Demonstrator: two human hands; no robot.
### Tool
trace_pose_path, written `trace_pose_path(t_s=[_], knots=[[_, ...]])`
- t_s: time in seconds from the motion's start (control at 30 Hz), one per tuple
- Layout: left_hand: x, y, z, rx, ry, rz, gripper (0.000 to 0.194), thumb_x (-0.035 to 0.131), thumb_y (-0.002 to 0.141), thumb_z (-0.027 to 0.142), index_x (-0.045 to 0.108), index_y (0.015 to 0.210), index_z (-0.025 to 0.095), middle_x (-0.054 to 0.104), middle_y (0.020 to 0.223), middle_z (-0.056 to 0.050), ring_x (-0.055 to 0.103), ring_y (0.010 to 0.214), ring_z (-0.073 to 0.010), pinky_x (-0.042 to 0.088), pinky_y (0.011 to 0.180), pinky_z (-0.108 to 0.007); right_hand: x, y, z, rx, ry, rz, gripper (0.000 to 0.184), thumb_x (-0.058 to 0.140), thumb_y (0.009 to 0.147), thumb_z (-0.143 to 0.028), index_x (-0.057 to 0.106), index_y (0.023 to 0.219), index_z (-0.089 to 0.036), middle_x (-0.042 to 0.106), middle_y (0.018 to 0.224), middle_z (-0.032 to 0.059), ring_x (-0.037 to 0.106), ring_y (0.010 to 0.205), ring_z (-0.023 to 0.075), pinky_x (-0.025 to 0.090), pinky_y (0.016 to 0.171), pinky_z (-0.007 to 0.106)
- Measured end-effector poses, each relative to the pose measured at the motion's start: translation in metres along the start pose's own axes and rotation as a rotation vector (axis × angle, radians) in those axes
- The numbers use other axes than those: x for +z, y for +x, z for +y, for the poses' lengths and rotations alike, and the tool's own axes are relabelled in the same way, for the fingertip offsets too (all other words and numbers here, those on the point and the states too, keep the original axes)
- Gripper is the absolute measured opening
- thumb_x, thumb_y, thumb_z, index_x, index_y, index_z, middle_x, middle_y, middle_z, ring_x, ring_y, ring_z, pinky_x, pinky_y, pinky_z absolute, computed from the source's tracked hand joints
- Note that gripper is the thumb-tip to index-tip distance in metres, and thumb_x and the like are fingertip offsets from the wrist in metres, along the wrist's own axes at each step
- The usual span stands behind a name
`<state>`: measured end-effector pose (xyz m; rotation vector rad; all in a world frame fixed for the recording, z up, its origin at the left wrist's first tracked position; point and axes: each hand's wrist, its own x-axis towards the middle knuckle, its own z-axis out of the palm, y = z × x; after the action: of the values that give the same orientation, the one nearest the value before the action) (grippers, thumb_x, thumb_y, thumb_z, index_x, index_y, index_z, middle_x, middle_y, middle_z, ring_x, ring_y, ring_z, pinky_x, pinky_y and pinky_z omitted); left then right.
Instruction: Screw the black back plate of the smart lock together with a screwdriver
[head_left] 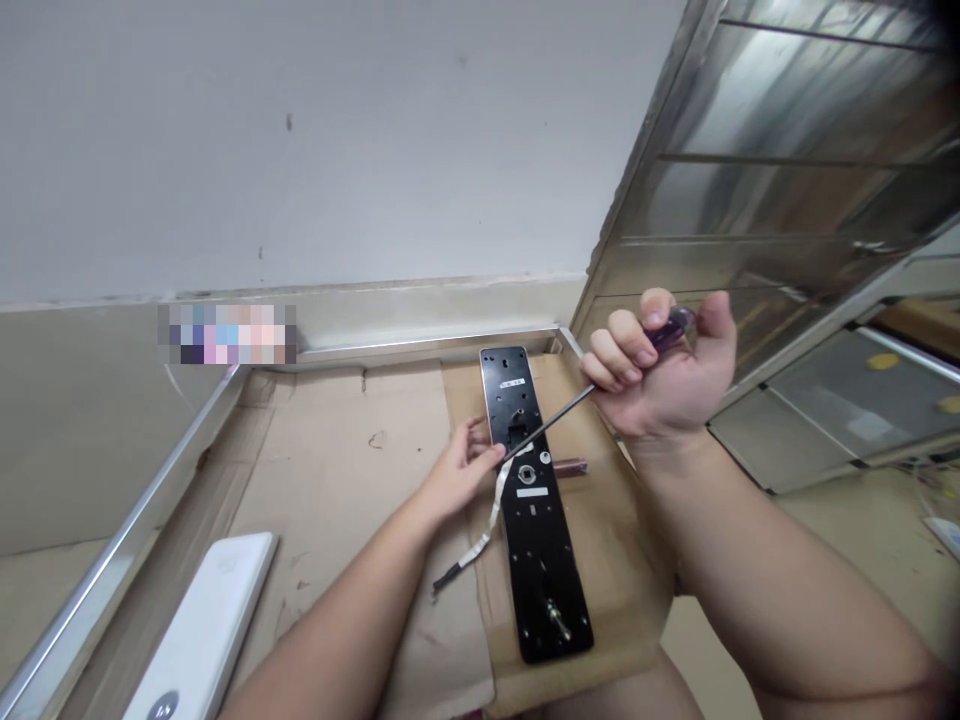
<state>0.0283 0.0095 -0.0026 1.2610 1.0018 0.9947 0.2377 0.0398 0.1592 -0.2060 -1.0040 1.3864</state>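
Note:
A long black door-lock panel (551, 575) lies lengthwise in front of me, its underside with holes and screw posts facing up. Along its left edge, my left hand (466, 462) grips it, thumb on top near the middle. My right hand (652, 370) is closed around the purple handle of a screwdriver (564, 407), palm up. The screwdriver's shaft slants down across the panel, its tip close to my left thumb. From the panel's middle, a white-wrapped cable (493, 508) trails left to a dark connector. A copper-coloured lever (571, 467) sticks out on the right.
Brown cardboard (352, 450) covers the worktop inside a metal rim (142, 525). A white oblong panel (214, 615) lies at lower left. Behind is a pale wall (300, 150); shiny metal panelling (750, 130) rises at upper right. Framed grey panels (810, 420) stand to the right.

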Motion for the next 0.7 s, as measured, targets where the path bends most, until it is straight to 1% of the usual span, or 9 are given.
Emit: trace_pose_path(t_s=[0.07, 0.13, 0.23, 0.37, 0.47, 0.53, 0.6, 0.67, 0.7], knots=[[0.011, -0.002, -0.004, -0.026, -0.15, -0.068, 0.053, 0.065, 0.091, 0.04, 0.043, 0.136, 0.023, 0.063, 0.129, -0.014, 0.059, 0.122, -0.0279, 0.041, 0.107, -0.048, -0.002, 0.001, 0.001, -0.033, -0.01, 0.001, 0.044, 0.057, 0.088, -0.062, 0.051, 0.068, -0.023, 0.031, 0.051, -0.006, 0.027, 0.039, 0.0084, 0.02, 0.038, 0.023], [0.017, -0.003, -0.005, -0.023, -0.232, -0.088, 0.049, 0.066, 0.091, 0.041, 0.047, 0.133, 0.024, 0.064, 0.131, -0.013, 0.058, 0.125, -0.0285, 0.039, 0.11, -0.049, -0.003, 0.001, 0.002, -0.069, -0.028, 0.005, 0.045, 0.055, 0.088, -0.063, 0.051, 0.068, -0.023, 0.032, 0.052, -0.0053, 0.029, 0.041, 0.0089, 0.021, 0.038, 0.024], [0.019, -0.004, -0.003, -0.017, -0.253, -0.082, 0.05, 0.068, 0.09, 0.044, 0.049, 0.132, 0.024, 0.067, 0.128, -0.012, 0.059, 0.123, -0.0286, 0.038, 0.111, -0.049, 0.0, 0.004, 0.005, -0.151, -0.068, 0.033, 0.044, 0.057, 0.087, -0.064, 0.052, 0.07, -0.024, 0.036, 0.055, -0.0039, 0.035, 0.044, 0.0103, 0.026, 0.041, 0.025], [0.018, -0.006, 0.0, -0.024, -0.253, -0.078, 0.051, 0.068, 0.09, 0.044, 0.05, 0.133, 0.022, 0.067, 0.127, -0.012, 0.059, 0.124, -0.0288, 0.038, 0.111, -0.047, 0.017, 0.013, 0.011, -0.267, -0.137, 0.109, 0.04, 0.054, 0.088, -0.062, 0.053, 0.074, -0.025, 0.043, 0.06, -0.002, 0.043, 0.051, 0.0124, 0.036, 0.046, 0.027], [0.017, -0.006, 0.0, -0.058, -0.249, -0.083, 0.051, 0.066, 0.091, 0.044, 0.049, 0.135, 0.023, 0.067, 0.126, -0.012, 0.058, 0.124, -0.0296, 0.039, 0.109, -0.047, 0.033, 0.026, 0.018, -0.286, -0.227, 0.125, 0.038, 0.051, 0.091, -0.061, 0.053, 0.076, -0.027, 0.047, 0.063, -0.0013, 0.048, 0.056, 0.0138, 0.042, 0.052, 0.028], [0.016, -0.006, -0.002, -0.058, -0.247, -0.09, 0.052, 0.066, 0.092, 0.044, 0.048, 0.137, 0.024, 0.065, 0.131, -0.012, 0.056, 0.128, -0.0305, 0.037, 0.111, -0.048, 0.043, 0.039, 0.022, -0.297, -0.266, 0.082, 0.036, 0.046, 0.095, -0.056, 0.056, 0.077, -0.027, 0.049, 0.065, -0.0003, 0.05, 0.059, 0.0141, 0.044, 0.054, 0.028], [0.015, -0.006, -0.004, -0.047, -0.242, -0.104, 0.052, 0.064, 0.093, 0.044, 0.047, 0.138, 0.024, 0.061, 0.136, -0.012, 0.053, 0.131, -0.0314, 0.035, 0.113, -0.049, 0.049, 0.053, 0.027, -0.311, -0.287, 0.034, 0.036, 0.043, 0.098, -0.053, 0.057, 0.078, -0.026, 0.049, 0.064, 0.0001, 0.049, 0.059, 0.0137, 0.042, 0.053, 0.027], [0.014, -0.005, -0.007, -0.037, -0.234, -0.116, 0.057, 0.063, 0.094, 0.045, 0.043, 0.143, 0.024, 0.061, 0.137, -0.013, 0.052, 0.132, -0.0318, 0.034, 0.114, -0.05, 0.052, 0.069, 0.031, -0.304, -0.265, 0.025, 0.04, 0.045, 0.097, -0.06, 0.055, 0.076, -0.026, 0.044, 0.062, -0.0005, 0.047, 0.058, 0.0136, 0.041, 0.051, 0.026], [0.014, -0.005, -0.008, -0.033, -0.234, -0.12, 0.064, 0.062, 0.094, 0.046, 0.036, 0.148, 0.024, 0.062, 0.135, -0.014, 0.054, 0.13, -0.0316, 0.035, 0.113, -0.05, 0.052, 0.077, 0.033, -0.284, -0.249, 0.03, 0.042, 0.046, 0.095, -0.064, 0.053, 0.076, -0.026, 0.042, 0.062, -0.0007, 0.047, 0.058, 0.0139, 0.041, 0.05, 0.026]])
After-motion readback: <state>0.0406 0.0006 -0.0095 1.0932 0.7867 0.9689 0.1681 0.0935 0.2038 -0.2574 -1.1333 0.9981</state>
